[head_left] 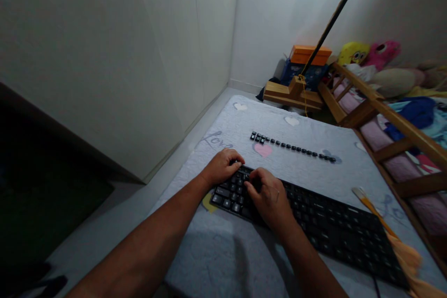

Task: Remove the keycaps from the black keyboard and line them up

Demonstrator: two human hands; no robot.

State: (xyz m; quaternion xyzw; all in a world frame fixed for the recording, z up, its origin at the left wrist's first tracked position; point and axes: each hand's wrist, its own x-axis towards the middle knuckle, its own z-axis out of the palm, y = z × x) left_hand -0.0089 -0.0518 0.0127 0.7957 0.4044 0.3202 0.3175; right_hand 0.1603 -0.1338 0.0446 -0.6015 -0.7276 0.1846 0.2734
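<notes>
A black keyboard [335,223] lies slantwise on a pale quilted cover [216,247]. My left hand [223,166] rests at its upper left corner, thumb and fingers curled around the edge. My right hand [268,195] is over the left part of the keys, its thumb and index finger bent toward each other; whatever lies between them is too small to make out. Beyond the keyboard, loose black keycaps [293,148] form a long row, with a few more beside the row's left end.
A brush [368,204] and an orange cloth [405,253] lie by the keyboard's right end. A white cabinet [167,56] stands left. At the back are a wooden stand [293,93] and an orange box [310,54]; a wooden rail [394,107] runs along the right.
</notes>
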